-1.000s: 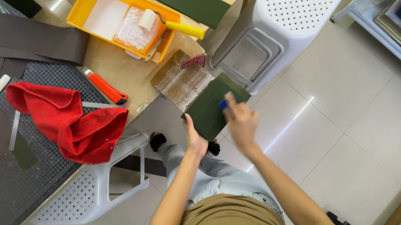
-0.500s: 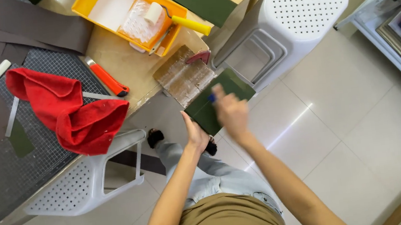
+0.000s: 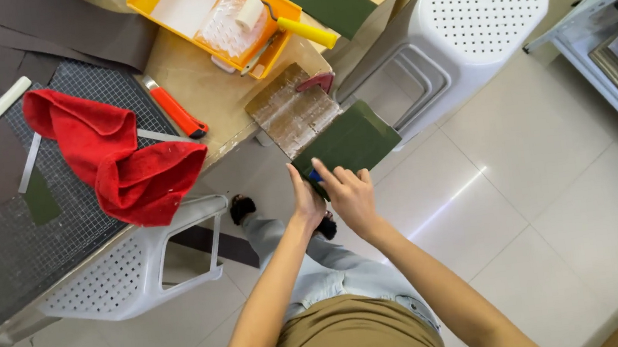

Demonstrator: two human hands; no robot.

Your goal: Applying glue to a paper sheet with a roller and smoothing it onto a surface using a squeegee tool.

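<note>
At the table (image 3: pixel 216 103) edge, both hands pinch our green sheet (image 3: pixel 348 144); we should keep left hand (image 3: pixel 306 201) and right hand (image 3: pixel 351 198) level.

A: How is the dark green rectangular sheet (image 3: pixel 350 142) finished?
B: Matt, paper-like; the worn brown wooden board (image 3: pixel 290 110) is seen rough.
A: And the red cloth (image 3: pixel 115 161)?
B: Soft, napped; glossy floor tiles (image 3: pixel 559 191) are noted.
</note>
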